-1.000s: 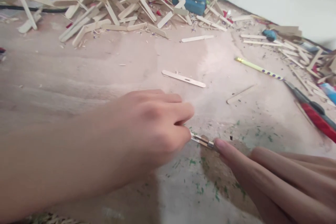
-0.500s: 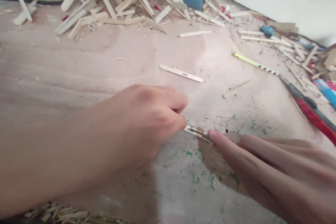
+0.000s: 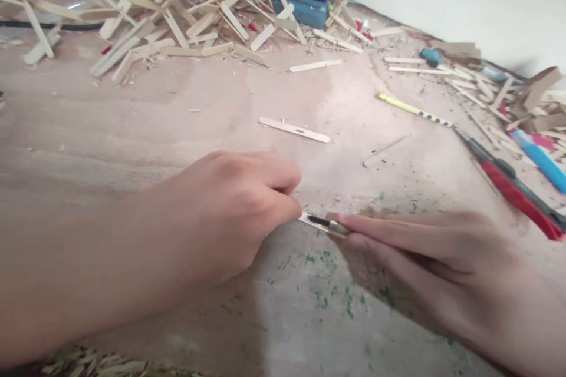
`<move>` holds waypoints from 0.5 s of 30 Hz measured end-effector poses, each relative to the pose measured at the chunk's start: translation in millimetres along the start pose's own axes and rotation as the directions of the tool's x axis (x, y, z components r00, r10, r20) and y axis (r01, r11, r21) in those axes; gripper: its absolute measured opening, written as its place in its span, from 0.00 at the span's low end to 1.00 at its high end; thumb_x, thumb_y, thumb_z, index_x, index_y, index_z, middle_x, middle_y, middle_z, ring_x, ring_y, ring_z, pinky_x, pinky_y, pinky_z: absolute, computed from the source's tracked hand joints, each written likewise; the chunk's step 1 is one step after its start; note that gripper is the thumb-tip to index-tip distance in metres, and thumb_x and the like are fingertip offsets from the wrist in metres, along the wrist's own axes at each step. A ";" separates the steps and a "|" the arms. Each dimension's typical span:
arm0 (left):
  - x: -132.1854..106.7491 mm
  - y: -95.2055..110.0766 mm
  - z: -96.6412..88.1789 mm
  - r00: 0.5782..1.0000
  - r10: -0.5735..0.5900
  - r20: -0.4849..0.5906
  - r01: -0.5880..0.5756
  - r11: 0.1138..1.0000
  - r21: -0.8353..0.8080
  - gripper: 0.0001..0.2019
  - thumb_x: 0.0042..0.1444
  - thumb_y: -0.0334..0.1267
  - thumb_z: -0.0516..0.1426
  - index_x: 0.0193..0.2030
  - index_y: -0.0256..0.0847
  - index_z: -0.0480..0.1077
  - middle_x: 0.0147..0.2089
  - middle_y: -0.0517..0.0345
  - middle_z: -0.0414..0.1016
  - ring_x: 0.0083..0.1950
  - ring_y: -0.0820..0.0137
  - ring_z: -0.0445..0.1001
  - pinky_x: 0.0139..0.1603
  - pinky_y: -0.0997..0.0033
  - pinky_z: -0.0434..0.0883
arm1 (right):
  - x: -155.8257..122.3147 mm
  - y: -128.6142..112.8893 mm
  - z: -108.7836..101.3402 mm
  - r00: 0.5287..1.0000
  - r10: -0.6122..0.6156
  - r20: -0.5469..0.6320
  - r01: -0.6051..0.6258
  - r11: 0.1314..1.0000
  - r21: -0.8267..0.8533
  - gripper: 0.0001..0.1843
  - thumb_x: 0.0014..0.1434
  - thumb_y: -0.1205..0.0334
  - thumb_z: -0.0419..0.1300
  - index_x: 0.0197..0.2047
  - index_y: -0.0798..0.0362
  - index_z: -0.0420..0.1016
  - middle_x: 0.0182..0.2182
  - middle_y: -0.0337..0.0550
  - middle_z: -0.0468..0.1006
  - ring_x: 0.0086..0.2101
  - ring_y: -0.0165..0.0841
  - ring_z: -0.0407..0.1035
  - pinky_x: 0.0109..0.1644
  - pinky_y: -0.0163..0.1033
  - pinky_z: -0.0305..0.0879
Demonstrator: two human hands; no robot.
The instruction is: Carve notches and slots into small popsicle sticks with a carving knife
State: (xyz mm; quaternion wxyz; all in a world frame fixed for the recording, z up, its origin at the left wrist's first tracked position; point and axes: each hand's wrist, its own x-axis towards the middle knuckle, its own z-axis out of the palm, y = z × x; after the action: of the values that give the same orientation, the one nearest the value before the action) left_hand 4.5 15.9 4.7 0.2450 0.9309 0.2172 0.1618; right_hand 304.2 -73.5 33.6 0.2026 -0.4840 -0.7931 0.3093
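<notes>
My left hand (image 3: 239, 212) is closed, its fingertips pressing a craft stick (image 3: 305, 218) down on the wooden table (image 3: 132, 123). Only the right part of that stick shows; the rest is under my fingers. My right hand (image 3: 442, 259) pinches a small carving chisel (image 3: 333, 225) with a dark blade and a metal collar. The blade's tip lies on the stick, close to my left fingertips. Most of the handle is hidden in my right hand. Just beyond my hands lies another craft stick (image 3: 294, 129) with a small slot cut in it.
A heap of craft sticks (image 3: 212, 6) spreads along the back, by a black object on a blue base (image 3: 305, 9). To the right lie a yellow pencil (image 3: 413, 109), red-handled pliers (image 3: 513, 188) and a blue tube-like item (image 3: 539, 159). Green shavings (image 3: 327, 294) are scattered near my hands.
My right hand has shifted its grip, with thumb and finger now pinched around the chisel instead of one fingertip resting on it. The whole view has shifted slightly.
</notes>
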 end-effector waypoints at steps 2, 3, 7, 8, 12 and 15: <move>1.3 0.7 -0.9 1.000 -0.004 0.007 0.004 1.000 -0.007 0.25 0.74 0.17 0.51 0.37 0.39 0.87 0.37 0.57 0.81 0.34 0.69 0.79 0.37 0.63 0.72 | 3.5 -1.7 -0.8 0.999 0.043 0.025 -0.045 0.997 0.061 0.15 0.89 0.64 0.64 0.59 0.52 0.96 0.42 0.43 0.98 0.31 0.33 0.91 0.31 0.30 0.84; 1.9 1.1 -0.9 1.000 -0.001 0.003 0.001 1.000 -0.013 0.26 0.74 0.17 0.51 0.37 0.39 0.87 0.37 0.58 0.81 0.34 0.69 0.78 0.37 0.63 0.72 | 5.3 -2.5 -1.9 0.998 0.056 0.041 -0.059 0.995 0.077 0.15 0.88 0.65 0.64 0.59 0.51 0.97 0.44 0.42 0.99 0.32 0.34 0.92 0.32 0.29 0.86; 3.1 1.9 -0.1 1.000 0.003 -0.008 -0.003 1.000 -0.026 0.24 0.74 0.18 0.52 0.39 0.40 0.88 0.35 0.58 0.79 0.32 0.69 0.77 0.35 0.62 0.70 | 8.9 -2.3 -10.0 0.996 0.043 0.076 -0.046 0.998 0.047 0.14 0.88 0.64 0.66 0.58 0.50 0.97 0.48 0.41 0.99 0.34 0.33 0.93 0.35 0.28 0.88; 3.2 1.9 -0.6 1.000 0.003 -0.011 -0.003 1.000 -0.020 0.24 0.74 0.18 0.53 0.39 0.40 0.88 0.35 0.58 0.80 0.33 0.68 0.77 0.36 0.62 0.70 | 8.3 -1.2 -12.6 0.998 0.010 0.069 -0.010 1.000 -0.009 0.14 0.89 0.63 0.65 0.59 0.51 0.96 0.49 0.42 0.99 0.36 0.34 0.94 0.35 0.29 0.87; 3.8 1.3 -4.7 1.000 -0.005 -0.012 0.005 1.000 -0.008 0.23 0.75 0.18 0.53 0.41 0.42 0.89 0.38 0.58 0.84 0.35 0.67 0.80 0.38 0.62 0.71 | 0.8 3.1 -18.9 0.966 -0.228 0.124 0.257 0.910 -0.325 0.21 0.94 0.62 0.52 0.69 0.57 0.87 0.43 0.49 0.97 0.30 0.33 0.90 0.25 0.38 0.77; 5.1 1.2 -7.8 0.999 -0.006 -0.034 0.005 1.000 -0.029 0.24 0.75 0.18 0.53 0.38 0.43 0.87 0.36 0.60 0.84 0.34 0.69 0.79 0.38 0.65 0.70 | -4.3 2.6 -13.8 0.952 -0.269 0.144 0.304 0.871 -0.385 0.22 0.96 0.60 0.49 0.68 0.57 0.85 0.36 0.44 0.93 0.23 0.29 0.82 0.22 0.41 0.70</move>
State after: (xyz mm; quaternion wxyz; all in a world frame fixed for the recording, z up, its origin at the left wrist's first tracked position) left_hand 6.0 20.4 12.8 0.2551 0.9238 0.2215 0.1803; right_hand 316.4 -72.4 41.8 0.1080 -0.3785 -0.9106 0.1263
